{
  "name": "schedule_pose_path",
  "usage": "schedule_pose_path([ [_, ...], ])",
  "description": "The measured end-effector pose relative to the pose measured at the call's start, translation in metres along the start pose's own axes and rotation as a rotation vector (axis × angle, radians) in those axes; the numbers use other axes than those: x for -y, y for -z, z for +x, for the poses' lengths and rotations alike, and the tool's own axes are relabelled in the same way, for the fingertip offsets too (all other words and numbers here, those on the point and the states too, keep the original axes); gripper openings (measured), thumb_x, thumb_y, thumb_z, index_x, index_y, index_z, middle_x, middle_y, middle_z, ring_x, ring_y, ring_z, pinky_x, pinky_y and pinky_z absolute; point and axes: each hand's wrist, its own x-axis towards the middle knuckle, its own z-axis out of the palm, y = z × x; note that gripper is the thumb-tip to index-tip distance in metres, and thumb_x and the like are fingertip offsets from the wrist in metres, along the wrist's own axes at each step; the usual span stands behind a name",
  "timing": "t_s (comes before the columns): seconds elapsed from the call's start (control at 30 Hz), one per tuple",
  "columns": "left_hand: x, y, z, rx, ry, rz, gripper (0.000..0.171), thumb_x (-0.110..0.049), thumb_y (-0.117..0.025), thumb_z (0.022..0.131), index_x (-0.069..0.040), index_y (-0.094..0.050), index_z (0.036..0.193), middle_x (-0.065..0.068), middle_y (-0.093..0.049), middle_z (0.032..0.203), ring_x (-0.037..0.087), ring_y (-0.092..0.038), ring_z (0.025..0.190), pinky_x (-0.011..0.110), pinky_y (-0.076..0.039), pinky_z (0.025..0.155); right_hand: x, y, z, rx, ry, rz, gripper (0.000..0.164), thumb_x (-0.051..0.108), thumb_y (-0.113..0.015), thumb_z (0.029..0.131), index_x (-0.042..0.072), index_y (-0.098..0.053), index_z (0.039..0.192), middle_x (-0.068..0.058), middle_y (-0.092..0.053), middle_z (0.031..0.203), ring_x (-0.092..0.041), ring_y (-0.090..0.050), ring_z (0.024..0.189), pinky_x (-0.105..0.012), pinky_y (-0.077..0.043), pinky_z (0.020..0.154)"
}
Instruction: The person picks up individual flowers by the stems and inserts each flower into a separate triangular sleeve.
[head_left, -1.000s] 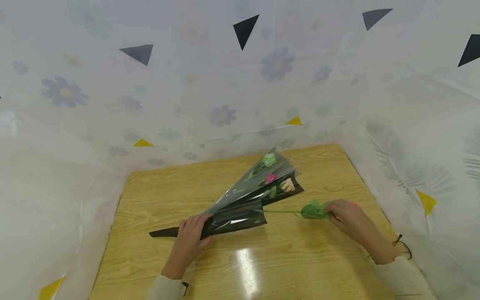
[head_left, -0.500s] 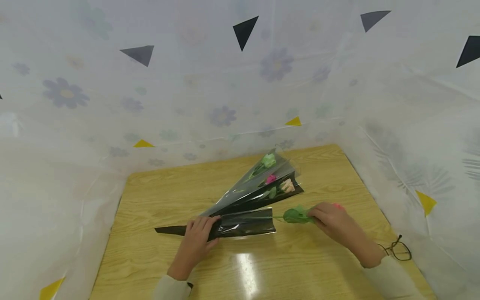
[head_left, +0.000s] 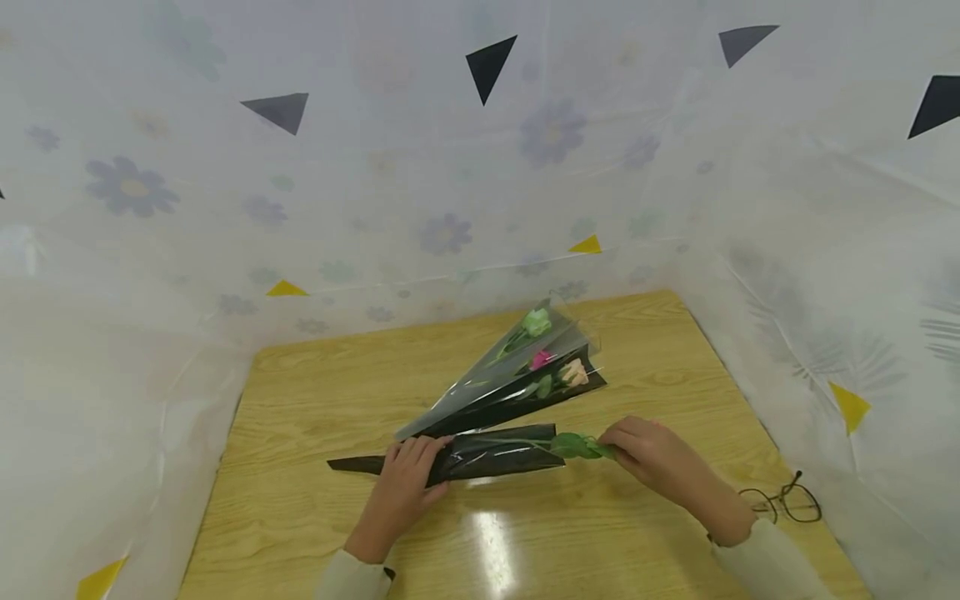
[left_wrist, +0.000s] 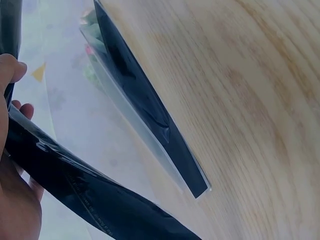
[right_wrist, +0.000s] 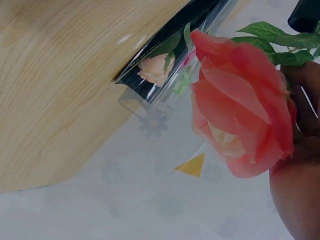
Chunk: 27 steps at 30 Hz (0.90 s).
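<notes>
Around the middle of a black flower wrapping sleeve [head_left: 502, 458], my left hand [head_left: 405, 487] curls its fingers and thumb; the sleeve's narrow end sticks out to the left. My right hand [head_left: 660, 458] pinches a coral rose [right_wrist: 240, 105] by its stem just below the bloom. The rose's stem runs inside the sleeve, and its green leaves [head_left: 577, 446] are at the sleeve's wide mouth. In the head view the right hand mostly hides the bloom. The left wrist view shows the left hand [left_wrist: 15, 205] gripping the glossy black film [left_wrist: 75, 180].
Behind the hands lie wrapped flowers on the wooden table [head_left: 315, 392]: a whitish-green rose [head_left: 537, 322], a magenta flower [head_left: 541, 359] and a peach rose [head_left: 575, 373]. Eyeglasses [head_left: 798, 502] rest by the right edge. A patterned white curtain [head_left: 375, 167] surrounds the table.
My right hand has moved left, sliding the rose's stem deeper into the black sleeve until the leaves reach its mouth. The left hand and sleeve have shifted slightly right. More of the eyeglasses shows.
</notes>
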Motion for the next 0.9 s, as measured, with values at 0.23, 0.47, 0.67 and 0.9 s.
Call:
schedule_pose_path([
  [0.23, 0.003, 0.0, -0.001, 0.003, 0.006, -0.011, 0.07, -0.03, -0.076, 0.073, -0.016, -0.044, 0.135, -0.002, -0.052, 0.114, 0.018, -0.048, 0.106, 0.042, -0.035, 0.086, 0.0, 0.005, 0.002, -0.021, 0.03, -0.024, 0.029, 0.027, -0.045, 0.098, 0.011, -0.068, 0.093, 0.003, -0.061, 0.092, -0.014, -0.059, 0.081, -0.029, -0.049, 0.068],
  [0.47, -0.005, 0.003, 0.003, 0.027, -0.018, -0.059, 0.071, -0.031, -0.077, 0.072, -0.016, -0.046, 0.135, -0.005, -0.052, 0.111, 0.016, -0.048, 0.101, 0.041, -0.036, 0.084, 0.006, 0.008, 0.007, -0.035, 0.086, -0.036, 0.014, 0.02, -0.063, 0.087, 0.008, -0.07, 0.091, 0.001, -0.062, 0.092, -0.017, -0.059, 0.082, -0.033, -0.049, 0.071],
  [0.67, -0.012, 0.002, 0.005, 0.062, -0.027, -0.06, 0.074, -0.033, -0.077, 0.071, -0.018, -0.044, 0.136, -0.006, -0.053, 0.112, 0.015, -0.048, 0.102, 0.039, -0.035, 0.083, 0.012, 0.005, 0.008, -0.013, 0.079, -0.033, 0.033, 0.003, -0.079, 0.061, 0.009, -0.07, 0.092, 0.002, -0.062, 0.093, -0.016, -0.059, 0.085, -0.034, -0.048, 0.074],
  [0.9, -0.017, 0.0, 0.008, 0.105, -0.026, -0.074, 0.067, -0.036, -0.073, 0.074, -0.018, -0.046, 0.133, -0.006, -0.054, 0.115, 0.013, -0.049, 0.101, 0.038, -0.04, 0.084, 0.017, 0.001, 0.008, 0.007, 0.056, -0.036, 0.02, 0.01, -0.074, 0.072, 0.01, -0.071, 0.091, 0.003, -0.063, 0.092, -0.016, -0.059, 0.086, -0.035, -0.048, 0.075],
])
